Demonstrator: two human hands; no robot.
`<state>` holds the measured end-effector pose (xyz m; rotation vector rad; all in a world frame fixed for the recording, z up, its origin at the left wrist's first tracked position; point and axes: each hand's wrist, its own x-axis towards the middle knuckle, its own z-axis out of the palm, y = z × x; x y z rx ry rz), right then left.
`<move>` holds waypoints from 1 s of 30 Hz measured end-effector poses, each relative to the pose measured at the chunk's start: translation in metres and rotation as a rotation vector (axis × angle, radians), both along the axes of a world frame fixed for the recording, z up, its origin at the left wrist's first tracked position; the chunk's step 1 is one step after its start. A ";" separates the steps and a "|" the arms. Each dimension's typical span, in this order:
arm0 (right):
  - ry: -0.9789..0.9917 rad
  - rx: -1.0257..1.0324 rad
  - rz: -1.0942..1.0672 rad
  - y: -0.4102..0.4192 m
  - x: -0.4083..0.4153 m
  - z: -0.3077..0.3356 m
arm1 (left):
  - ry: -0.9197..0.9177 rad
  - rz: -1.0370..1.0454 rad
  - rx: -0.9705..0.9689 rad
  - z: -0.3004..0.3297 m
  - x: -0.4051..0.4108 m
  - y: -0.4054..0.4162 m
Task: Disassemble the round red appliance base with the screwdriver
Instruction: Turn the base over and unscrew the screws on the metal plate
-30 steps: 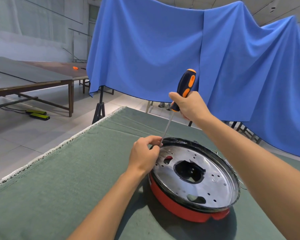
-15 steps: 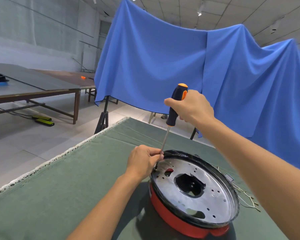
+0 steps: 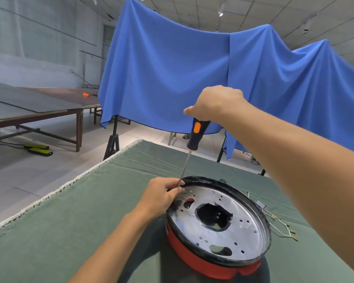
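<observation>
The round red appliance base [image 3: 202,262] lies on the green-covered table [image 3: 70,211], its silver metal plate [image 3: 243,231] with a black rim facing up. My right hand [image 3: 215,103] grips the top of the black-and-orange screwdriver [image 3: 196,135], which stands nearly upright. Its thin shaft runs down to the plate's near-left edge. My left hand [image 3: 159,195] pinches the lower end of the shaft there; the tip is hidden behind my fingers.
Loose thin wires [image 3: 282,227] lie on the cloth just right of the base. A blue sheet [image 3: 192,78] hangs behind the table. Long brown tables [image 3: 39,107] stand to the left across a tiled floor, with a small orange object [image 3: 85,94] on one.
My right hand has shifted up over the end of the screwdriver handle, covering its top. The left hand still pinches the shaft at the plate's edge. The view has tilted upward.
</observation>
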<state>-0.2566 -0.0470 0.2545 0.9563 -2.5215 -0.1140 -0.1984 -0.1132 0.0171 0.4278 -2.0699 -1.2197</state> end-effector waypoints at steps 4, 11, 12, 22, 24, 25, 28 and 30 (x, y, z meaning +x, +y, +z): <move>-0.078 0.076 0.053 -0.008 0.001 0.006 | -0.018 0.014 0.023 -0.004 0.002 -0.001; -0.564 0.110 0.311 0.009 -0.006 0.023 | -0.026 -0.132 0.176 -0.004 0.003 -0.003; -0.612 0.100 0.316 0.011 -0.005 0.023 | -0.032 -0.130 0.171 -0.004 0.002 -0.004; -0.054 0.078 0.175 -0.007 0.011 0.006 | -0.052 -0.045 0.157 -0.011 0.000 -0.001; -0.185 0.151 0.216 -0.009 0.011 0.013 | -0.071 -0.033 0.115 -0.013 0.001 0.000; -0.308 0.184 0.218 -0.005 0.012 0.019 | -0.078 -0.037 0.108 -0.014 0.001 0.000; -0.618 0.201 0.242 0.006 0.013 0.033 | -0.059 -0.055 0.140 -0.013 0.004 0.002; -0.651 0.194 0.201 0.012 0.014 0.032 | -0.032 -0.050 0.143 -0.014 0.004 0.002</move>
